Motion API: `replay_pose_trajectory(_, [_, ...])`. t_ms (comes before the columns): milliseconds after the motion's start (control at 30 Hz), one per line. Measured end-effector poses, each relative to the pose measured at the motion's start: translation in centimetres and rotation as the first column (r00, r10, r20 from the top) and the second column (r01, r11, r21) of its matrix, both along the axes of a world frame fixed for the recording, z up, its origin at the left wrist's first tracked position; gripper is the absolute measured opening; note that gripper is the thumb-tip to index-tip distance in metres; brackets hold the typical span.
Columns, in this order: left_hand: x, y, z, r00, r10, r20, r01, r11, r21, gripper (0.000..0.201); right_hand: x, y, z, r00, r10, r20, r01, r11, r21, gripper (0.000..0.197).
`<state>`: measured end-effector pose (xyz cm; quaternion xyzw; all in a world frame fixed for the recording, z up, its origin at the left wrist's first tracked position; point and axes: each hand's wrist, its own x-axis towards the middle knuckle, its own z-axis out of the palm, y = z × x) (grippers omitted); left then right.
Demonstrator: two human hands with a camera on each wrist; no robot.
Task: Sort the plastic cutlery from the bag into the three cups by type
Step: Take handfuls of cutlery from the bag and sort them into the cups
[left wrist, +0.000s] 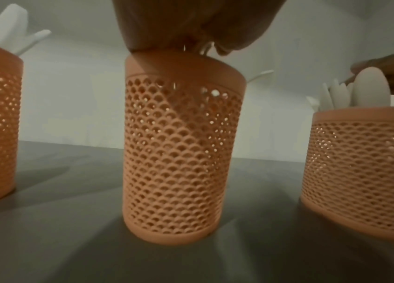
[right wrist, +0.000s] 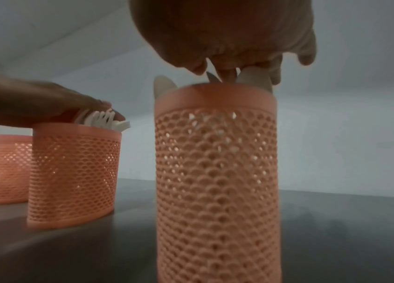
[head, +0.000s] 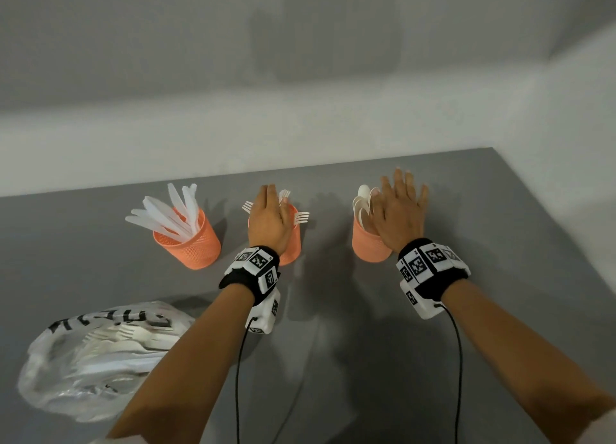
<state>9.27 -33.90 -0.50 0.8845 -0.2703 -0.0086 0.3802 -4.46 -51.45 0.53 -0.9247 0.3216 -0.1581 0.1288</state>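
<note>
Three orange mesh cups stand in a row on the grey table. The left cup (head: 190, 243) holds white plastic knives (head: 166, 210). My left hand (head: 268, 216) lies flat with straight fingers over the middle cup (head: 293, 243), pressing on the white forks (head: 301, 217). My right hand (head: 400, 210) spreads flat over the right cup (head: 366, 243), touching the white spoons (head: 361, 203). In the left wrist view the palm (left wrist: 179, 24) sits on the middle cup (left wrist: 181, 149). In the right wrist view the fingers (right wrist: 227, 72) touch spoon tips above the cup (right wrist: 215, 181). The plastic bag (head: 96, 357) lies at the near left.
The white translucent bag with black print still shows some white cutlery inside. A pale wall runs behind the table's far edge. Black cables trail from both wrist cameras across the grey table (head: 333, 360) between my forearms.
</note>
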Motion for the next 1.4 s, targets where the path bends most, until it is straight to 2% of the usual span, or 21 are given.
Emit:
replay_pose_trajectory(100, [-0.3,0.2,1.0,0.998,0.001,-0.061,0.000,1.000,0.023,0.076,0.1,1.0,1.0,0.997,-0.020,0.070,0.019,1.000,0.017,0.082])
replay_pose_trajectory(200, [-0.9,1.1,3.2,0.998,0.002,-0.064,-0.005,0.999,-0.048,0.065,0.8,2.6,2.4,0.961,0.018,0.275,-0.022,1.000,0.012,0.070])
replay_pose_trajectory(300, [-1.3,3.2,6.2,0.999,0.019,-0.031,-0.023,0.990,-0.138,0.050,2.2,5.4,4.3,0.847,0.147,0.510,-0.211,0.975,0.068,0.055])
replay_pose_trajectory(400, [-1.8,6.7,8.5,0.998,0.070,-0.004,-0.069,0.968,-0.239,0.036,3.6,10.0,6.4,0.715,0.250,0.653,-0.463,0.869,0.174,0.028])
replay_pose_trajectory(500, [-2.2,11.7,9.2,0.986,0.167,0.008,-0.158,0.946,-0.283,0.024,4.6,16.5,7.6,0.686,0.347,0.640,-0.644,0.698,0.312,0.017])
replay_pose_trajectory(567, [-2.4,15.6,9.1,0.969,0.247,0.005,-0.235,0.927,-0.292,0.019,5.0,21.3,7.2,0.652,0.475,0.591,-0.746,0.543,0.386,0.016])
replay_pose_trajectory(667, [-3.0,21.5,8.5,0.915,0.404,0.019,-0.389,0.892,-0.230,0.016,5.1,27.8,6.1,0.551,0.718,0.426,-0.814,0.350,0.463,0.017])
replay_pose_trajectory(733, [-3.3,25.1,7.8,0.870,0.492,0.020,-0.480,0.858,-0.185,0.017,5.0,31.2,5.0,0.463,0.844,0.272,-0.808,0.276,0.520,0.021])
replay_pose_trajectory(800, [-3.3,28.4,6.9,0.823,0.568,0.012,-0.562,0.817,-0.130,0.016,5.4,33.7,3.4,0.406,0.909,0.090,-0.812,0.314,0.491,0.025])
replay_pose_trajectory(933, [-3.4,33.0,4.0,0.754,0.657,-0.015,-0.650,0.749,0.128,0.014,6.8,35.4,1.3,0.469,0.855,-0.222,-0.772,0.519,0.366,0.029])
replay_pose_trajectory(1000, [-3.7,33.9,2.8,0.769,0.630,-0.106,-0.605,0.772,0.193,0.015,7.5,35.3,1.1,0.492,0.814,-0.308,-0.757,0.575,0.310,0.033])
replay_pose_trajectory(1100, [-3.8,34.4,1.8,0.810,0.542,-0.225,-0.490,0.835,0.250,0.027,8.6,35.3,0.8,0.451,0.780,-0.433,-0.729,0.603,0.325,0.047])
replay_pose_trajectory(1233, [-3.3,34.3,1.8,0.815,0.526,-0.244,-0.470,0.845,0.253,0.033,10.1,35.3,0.1,0.433,0.764,-0.479,-0.668,0.628,0.398,0.052])
replay_pose_trajectory(1333, [-3.0,34.3,2.1,0.828,0.506,-0.240,-0.451,0.857,0.251,0.036,11.0,34.9,-0.7,0.489,0.763,-0.423,-0.602,0.646,0.469,0.071])
replay_pose_trajectory(1400, [-2.9,34.4,2.2,0.833,0.498,-0.240,-0.445,0.862,0.244,0.036,11.4,34.6,-1.0,0.535,0.774,-0.339,-0.543,0.622,0.565,0.063])
